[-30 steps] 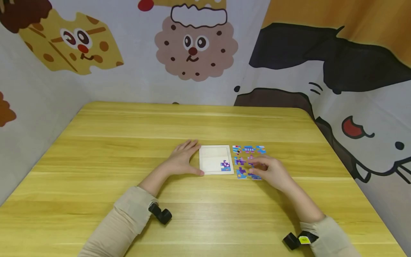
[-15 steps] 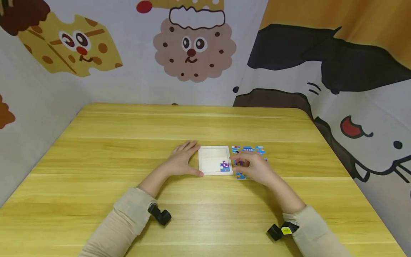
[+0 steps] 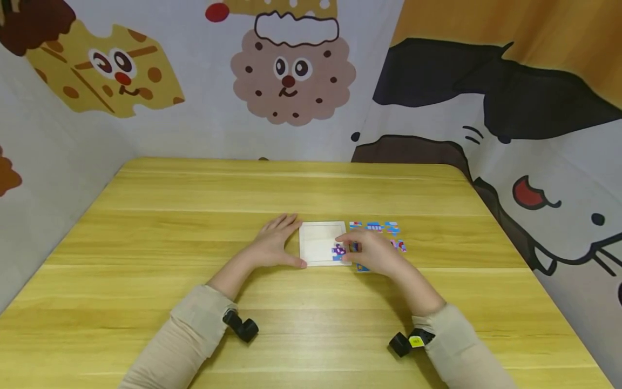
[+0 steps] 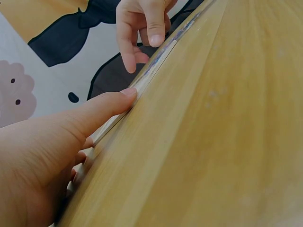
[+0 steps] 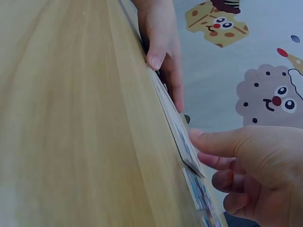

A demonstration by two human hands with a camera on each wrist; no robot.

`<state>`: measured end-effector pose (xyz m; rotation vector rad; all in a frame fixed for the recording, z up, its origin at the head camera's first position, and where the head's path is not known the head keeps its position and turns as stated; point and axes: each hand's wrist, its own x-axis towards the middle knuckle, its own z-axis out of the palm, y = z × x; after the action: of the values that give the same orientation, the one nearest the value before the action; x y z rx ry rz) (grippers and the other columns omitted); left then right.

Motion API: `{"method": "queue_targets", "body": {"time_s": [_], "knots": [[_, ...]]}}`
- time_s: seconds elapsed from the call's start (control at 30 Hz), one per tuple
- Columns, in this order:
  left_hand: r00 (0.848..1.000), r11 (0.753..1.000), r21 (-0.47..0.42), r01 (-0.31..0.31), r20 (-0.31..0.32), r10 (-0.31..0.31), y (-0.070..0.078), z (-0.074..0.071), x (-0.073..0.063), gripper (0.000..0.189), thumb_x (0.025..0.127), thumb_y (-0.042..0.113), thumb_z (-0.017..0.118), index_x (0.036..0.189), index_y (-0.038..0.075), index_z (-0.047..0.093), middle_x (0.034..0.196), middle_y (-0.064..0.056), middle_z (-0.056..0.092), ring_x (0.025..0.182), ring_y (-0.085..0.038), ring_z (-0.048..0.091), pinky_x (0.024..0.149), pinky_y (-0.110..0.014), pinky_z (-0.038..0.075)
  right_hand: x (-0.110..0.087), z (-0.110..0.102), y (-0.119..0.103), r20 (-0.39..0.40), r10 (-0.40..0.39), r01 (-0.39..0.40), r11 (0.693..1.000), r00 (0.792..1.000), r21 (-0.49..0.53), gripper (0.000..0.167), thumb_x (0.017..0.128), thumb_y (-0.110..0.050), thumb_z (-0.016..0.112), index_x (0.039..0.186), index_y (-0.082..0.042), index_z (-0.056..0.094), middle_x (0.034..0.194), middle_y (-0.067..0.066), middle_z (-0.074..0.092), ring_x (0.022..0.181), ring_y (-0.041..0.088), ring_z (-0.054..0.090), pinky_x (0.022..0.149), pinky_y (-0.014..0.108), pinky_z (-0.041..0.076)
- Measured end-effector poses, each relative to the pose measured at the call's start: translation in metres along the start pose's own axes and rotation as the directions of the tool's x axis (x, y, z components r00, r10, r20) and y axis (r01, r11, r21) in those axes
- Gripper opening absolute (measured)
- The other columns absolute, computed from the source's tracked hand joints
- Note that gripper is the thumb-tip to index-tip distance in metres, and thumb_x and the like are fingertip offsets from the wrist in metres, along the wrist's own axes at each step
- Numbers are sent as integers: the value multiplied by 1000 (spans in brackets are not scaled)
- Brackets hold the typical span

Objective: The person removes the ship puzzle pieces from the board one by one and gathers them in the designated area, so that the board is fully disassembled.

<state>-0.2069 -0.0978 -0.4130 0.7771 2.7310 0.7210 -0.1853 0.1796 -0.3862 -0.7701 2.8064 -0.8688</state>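
A square, pale wooden puzzle tray [image 3: 316,237] lies on the table, with a purple and blue jigsaw piece [image 3: 338,250] in its near right corner. My left hand [image 3: 274,243] is spread along the tray's left side, thumb at the near corner and fingertips at the far one. My right hand [image 3: 374,251] reaches over the tray's right rim, thumb and forefinger apart on either side of that piece. In the left wrist view, no piece shows between the fingers of my right hand [image 4: 144,28]. In the right wrist view, its thumb [image 5: 208,141] is beside the tray edge.
Several loose jigsaw pieces [image 3: 391,227] lie just right of the tray, partly hidden under my right hand. The wooden table [image 3: 218,186] extends to a cartoon-printed curtain [image 3: 204,132] behind it.
My right hand has moved left from above the loose pieces to the tray's right rim, beside the piece inside. The left hand has stayed at the tray's left side.
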Motion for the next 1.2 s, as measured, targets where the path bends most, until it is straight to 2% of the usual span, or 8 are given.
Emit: {"method": "queue_targets", "body": {"time_s": [0.17,0.3,0.43,0.67,1.03,1.2], "knots": [[1000,1000,2,-3,0,3,-1,0,1,111,70,66,71,153,11,22,159,-8,7,144,-30,-1,113,-53,0,3,1,-4,43,49,-46,997,998,-61,42,81,-20,78,120,-13,68,103,-1,63,76,13,53,63,31,47],[1000,1000,3,-7,-6,7,-2,0,1,111,70,66,71,153,11,22,160,-8,7,144,-30,-1,113,-53,0,4,2,-6,52,46,-42,996,998,-85,39,81,-19,78,119,-12,69,116,6,63,97,20,59,79,39,50],[1000,1000,-1,-9,-7,9,-2,0,0,112,70,66,72,153,11,22,160,-8,7,144,-30,-1,113,-53,0,4,2,-6,63,34,-27,995,997,-99,37,82,-18,77,118,-11,69,121,9,62,108,27,58,86,44,49],[1000,1000,-6,-6,-8,6,-2,0,0,112,70,66,72,153,11,22,160,-8,7,144,-30,-1,113,-54,1,4,3,-6,65,35,-29,996,997,-89,36,82,-17,77,117,-11,69,120,8,61,102,23,58,82,41,50],[1000,1000,8,7,5,-7,-2,1,1,112,70,67,71,154,13,21,160,-6,6,144,-29,-2,113,-52,0,3,5,-3,52,36,-33,998,998,-51,36,81,-17,78,115,-12,69,104,0,60,85,15,54,71,33,48],[1000,1000,-3,-8,-5,8,-2,0,1,111,70,65,72,153,11,22,160,-8,7,144,-30,-1,113,-53,0,3,5,-3,49,51,-49,998,998,-50,35,80,-17,79,114,-14,69,106,0,60,86,15,55,72,35,48]]}}
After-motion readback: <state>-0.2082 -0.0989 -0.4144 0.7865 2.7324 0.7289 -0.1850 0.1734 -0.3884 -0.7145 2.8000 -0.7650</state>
